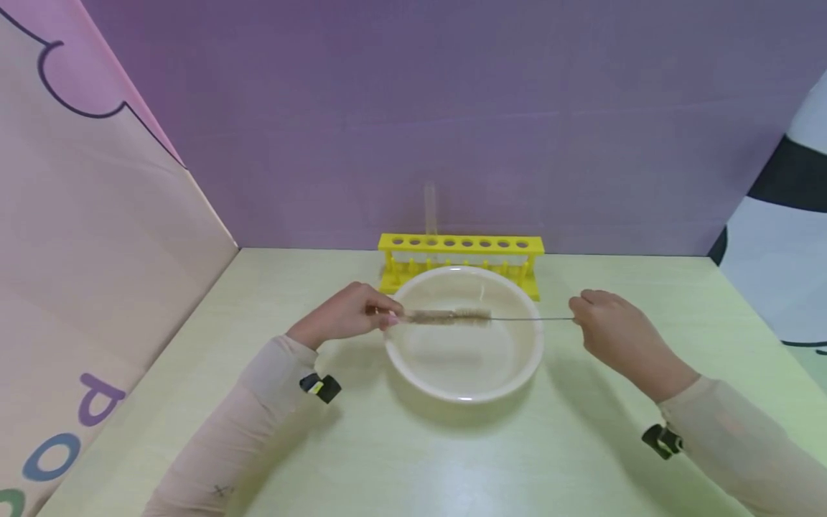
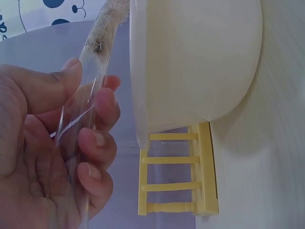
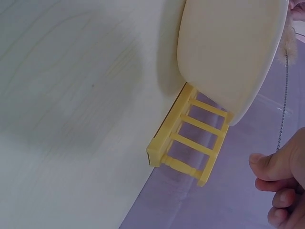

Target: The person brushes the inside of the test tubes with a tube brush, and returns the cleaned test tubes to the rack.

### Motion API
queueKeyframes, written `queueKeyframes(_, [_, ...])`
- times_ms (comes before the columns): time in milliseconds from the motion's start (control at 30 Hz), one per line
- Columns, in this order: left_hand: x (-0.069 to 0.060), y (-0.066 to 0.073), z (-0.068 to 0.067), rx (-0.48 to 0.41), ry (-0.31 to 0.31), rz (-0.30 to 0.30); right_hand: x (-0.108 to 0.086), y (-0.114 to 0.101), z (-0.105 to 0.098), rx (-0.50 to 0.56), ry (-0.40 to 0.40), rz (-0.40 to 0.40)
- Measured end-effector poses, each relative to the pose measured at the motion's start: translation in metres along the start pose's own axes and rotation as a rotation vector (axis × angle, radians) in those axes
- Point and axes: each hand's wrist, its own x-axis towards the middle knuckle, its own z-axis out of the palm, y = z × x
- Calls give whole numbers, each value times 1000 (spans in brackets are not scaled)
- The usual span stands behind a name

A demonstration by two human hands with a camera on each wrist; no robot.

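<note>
Left hand (image 1: 349, 314) gripping slim clear glass-like tube (image 2: 92, 68); right hand (image 1: 622, 340) pinching beige-bristled wire brush (image 1: 474, 317); crooked stroke could be wrenching tube loose.

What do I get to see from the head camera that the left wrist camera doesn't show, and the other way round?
Only the head view shows the right hand, the thin wire handle it grips, and the holes along the top of the yellow rack.

Only the left wrist view shows the palm of the left hand.

Both show that hand holding the clear tube, plus the bristly brush, pale bowl, rack and table.
</note>
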Motion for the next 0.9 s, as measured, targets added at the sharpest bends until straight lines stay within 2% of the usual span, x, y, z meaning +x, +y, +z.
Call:
queueKeyframes(300, [-4,-3,-3,-3,7,18,-3,3,-4,0,24,-10])
queueKeyframes(900, [-12,-7,-8,-44,7,-29,-9,6,-3,18,75,-5])
